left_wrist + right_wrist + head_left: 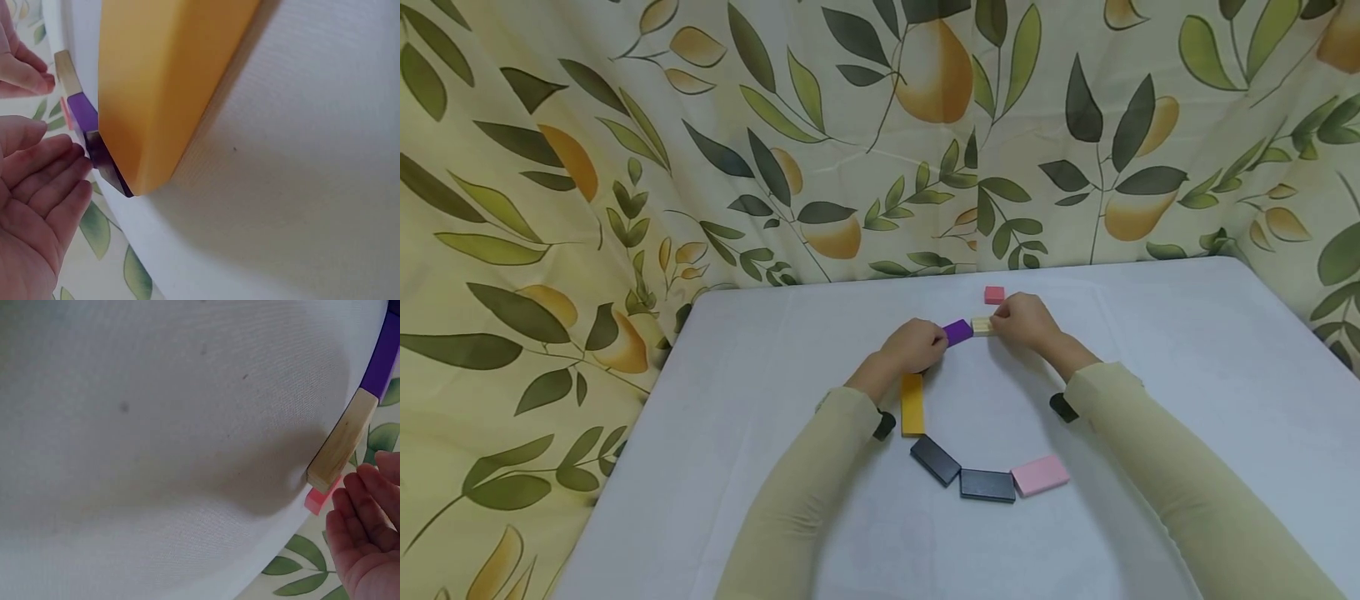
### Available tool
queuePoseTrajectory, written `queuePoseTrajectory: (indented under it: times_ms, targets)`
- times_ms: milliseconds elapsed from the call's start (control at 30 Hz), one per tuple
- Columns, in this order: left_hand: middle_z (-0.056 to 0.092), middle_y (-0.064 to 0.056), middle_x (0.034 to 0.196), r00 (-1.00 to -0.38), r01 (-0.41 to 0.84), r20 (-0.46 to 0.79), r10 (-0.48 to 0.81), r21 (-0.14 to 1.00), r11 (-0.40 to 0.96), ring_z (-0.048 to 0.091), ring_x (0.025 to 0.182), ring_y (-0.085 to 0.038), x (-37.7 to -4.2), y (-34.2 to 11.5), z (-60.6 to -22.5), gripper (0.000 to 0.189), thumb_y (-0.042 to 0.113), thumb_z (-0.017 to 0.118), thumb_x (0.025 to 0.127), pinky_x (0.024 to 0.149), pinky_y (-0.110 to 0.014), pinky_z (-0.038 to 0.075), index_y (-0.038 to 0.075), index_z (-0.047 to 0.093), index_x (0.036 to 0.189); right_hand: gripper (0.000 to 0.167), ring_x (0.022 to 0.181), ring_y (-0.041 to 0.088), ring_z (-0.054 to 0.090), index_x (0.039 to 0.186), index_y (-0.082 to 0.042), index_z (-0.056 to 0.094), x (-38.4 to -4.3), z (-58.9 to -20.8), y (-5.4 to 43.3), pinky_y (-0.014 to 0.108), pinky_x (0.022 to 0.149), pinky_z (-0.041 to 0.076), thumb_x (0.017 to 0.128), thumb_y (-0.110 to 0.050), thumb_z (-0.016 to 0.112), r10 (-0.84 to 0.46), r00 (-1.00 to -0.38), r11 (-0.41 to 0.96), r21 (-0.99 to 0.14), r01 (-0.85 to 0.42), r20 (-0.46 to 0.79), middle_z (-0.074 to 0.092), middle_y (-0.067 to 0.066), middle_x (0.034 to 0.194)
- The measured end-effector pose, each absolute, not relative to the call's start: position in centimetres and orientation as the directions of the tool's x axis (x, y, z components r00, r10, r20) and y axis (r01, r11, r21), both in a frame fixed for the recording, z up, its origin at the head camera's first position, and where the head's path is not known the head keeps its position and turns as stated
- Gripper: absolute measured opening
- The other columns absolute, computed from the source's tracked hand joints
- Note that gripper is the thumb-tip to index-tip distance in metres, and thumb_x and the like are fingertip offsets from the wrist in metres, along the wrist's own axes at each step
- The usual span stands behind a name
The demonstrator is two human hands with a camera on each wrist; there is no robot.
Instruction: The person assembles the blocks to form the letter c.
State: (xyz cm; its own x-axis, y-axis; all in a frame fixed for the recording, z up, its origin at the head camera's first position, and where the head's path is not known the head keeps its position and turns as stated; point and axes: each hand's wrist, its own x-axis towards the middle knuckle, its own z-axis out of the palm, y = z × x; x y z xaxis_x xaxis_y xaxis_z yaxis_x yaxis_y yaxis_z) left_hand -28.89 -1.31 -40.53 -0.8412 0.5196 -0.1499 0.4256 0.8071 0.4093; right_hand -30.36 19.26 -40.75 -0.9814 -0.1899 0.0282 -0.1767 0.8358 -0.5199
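Note:
My left hand (pixel 916 346) is at the upper left of a curved row of flat blocks. In the left wrist view its loosely extended fingers (pixel 59 165) reach the side of a dark block (pixel 105 161), which the hand mostly hides from the head view. That dark block sits between a yellow block (pixel 912 405) and a purple block (pixel 958 333). Beside the purple one lies a pale wooden block (pixel 981 326), end to end with it. My right hand (pixel 1026 321) is at the wooden block's right end, fingers (pixel 359 506) relaxed and slightly bent along its far side.
Below the yellow block, the curve continues with a tilted dark grey block (pixel 936 460), another dark grey block (pixel 987 485) and a pink block (pixel 1040 476). A coral-red block (pixel 994 295) lies behind the wooden one. The white-covered table (pixel 760 433) meets a leaf-patterned curtain (pixel 850 167).

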Motion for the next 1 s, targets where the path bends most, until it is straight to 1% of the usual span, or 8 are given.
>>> queuePoseTrajectory:
  times_ms: [167, 267, 400, 600, 667, 767, 867, 1000]
  targets:
    - [0.056, 0.002, 0.071, -0.843, 0.419, -0.151, 0.517, 0.419, 0.806, 0.049, 0.060, -0.011, -29.0, -1.1, -40.7, 0.023, 0.022, 0.048, 0.096, 0.056, -0.019, 0.040, 0.010, 0.067, 0.091, 0.024, 0.084, 0.031, 0.052, 0.093, 0.013, 0.066, -30.5, -40.5, 19.0, 0.043, 0.076, 0.043, 0.084, -0.006, 0.054, -0.182, -0.983, 0.837, -0.519, -0.176, 0.040, 0.063, 0.024, 0.093]
    - [0.058, 0.003, 0.076, -0.840, 0.430, -0.141, 0.524, 0.416, 0.802, 0.050, 0.064, -0.011, -28.9, -1.1, -40.7, 0.024, 0.023, 0.049, 0.096, 0.061, -0.019, 0.041, 0.009, 0.068, 0.104, 0.027, 0.095, 0.037, 0.053, 0.100, 0.014, 0.064, -30.6, -40.4, 19.0, 0.047, 0.084, 0.041, 0.087, -0.006, 0.053, -0.166, -0.985, 0.843, -0.514, -0.161, 0.036, 0.061, 0.027, 0.102]
    - [0.059, 0.003, 0.080, -0.832, 0.448, -0.135, 0.538, 0.409, 0.795, 0.050, 0.067, -0.012, -28.6, -1.1, -40.7, 0.027, 0.022, 0.049, 0.096, 0.065, -0.019, 0.042, 0.009, 0.066, 0.112, 0.029, 0.107, 0.040, 0.049, 0.107, 0.013, 0.061, -31.0, -40.2, 19.0, 0.050, 0.091, 0.038, 0.088, -0.007, 0.052, -0.143, -0.989, 0.855, -0.500, -0.136, 0.024, 0.058, 0.028, 0.111]
    - [0.063, 0.001, 0.094, -0.817, 0.475, -0.134, 0.560, 0.394, 0.787, 0.052, 0.078, -0.013, -27.8, -1.4, -40.6, 0.030, 0.022, 0.048, 0.096, 0.080, -0.022, 0.044, 0.009, 0.063, 0.119, 0.030, 0.106, 0.039, 0.049, 0.109, 0.012, 0.061, -31.7, -39.9, 18.8, 0.050, 0.091, 0.038, 0.087, -0.008, 0.054, -0.119, -0.993, 0.859, -0.500, -0.111, 0.017, 0.056, 0.027, 0.114]
    - [0.064, 0.001, 0.104, -0.810, 0.489, -0.133, 0.572, 0.385, 0.783, 0.055, 0.087, -0.012, -27.5, -1.5, -40.5, 0.031, 0.022, 0.049, 0.096, 0.088, -0.023, 0.042, 0.009, 0.061, 0.121, 0.030, 0.106, 0.040, 0.050, 0.110, 0.011, 0.061, -32.0, -40.0, 18.7, 0.050, 0.091, 0.038, 0.088, -0.009, 0.055, -0.128, -0.992, 0.870, -0.479, -0.119, 0.013, 0.057, 0.027, 0.114]
    - [0.061, 0.001, 0.117, -0.793, 0.510, -0.142, 0.593, 0.378, 0.773, 0.055, 0.105, -0.012, -27.0, -1.6, -40.5, 0.033, 0.023, 0.049, 0.096, 0.095, -0.024, 0.039, 0.008, 0.059, 0.124, 0.029, 0.097, 0.038, 0.052, 0.108, 0.010, 0.062, -32.5, -40.5, 18.7, 0.049, 0.087, 0.040, 0.088, -0.009, 0.054, -0.146, -0.989, 0.891, -0.434, -0.131, -0.001, 0.059, 0.026, 0.107]
    - [0.058, 0.001, 0.123, -0.773, 0.533, -0.147, 0.617, 0.377, 0.757, 0.051, 0.114, -0.012, -26.4, -1.7, -40.5, 0.035, 0.023, 0.049, 0.096, 0.097, -0.024, 0.037, 0.008, 0.056, 0.127, 0.027, 0.088, 0.036, 0.051, 0.105, 0.010, 0.062, -32.9, -40.9, 18.8, 0.049, 0.083, 0.042, 0.086, -0.006, 0.054, -0.167, -0.986, 0.905, -0.400, -0.144, -0.023, 0.059, 0.025, 0.098]
    - [0.057, 0.001, 0.125, -0.755, 0.554, -0.137, 0.642, 0.391, 0.735, 0.050, 0.116, -0.011, -25.6, -1.9, -40.3, 0.036, 0.024, 0.050, 0.096, 0.096, -0.023, 0.037, 0.008, 0.055, 0.128, 0.028, 0.090, 0.037, 0.051, 0.110, 0.010, 0.060, -33.1, -41.3, 18.9, 0.050, 0.086, 0.041, 0.086, -0.004, 0.053, -0.177, -0.983, 0.903, -0.404, -0.145, -0.044, 0.058, 0.025, 0.097]
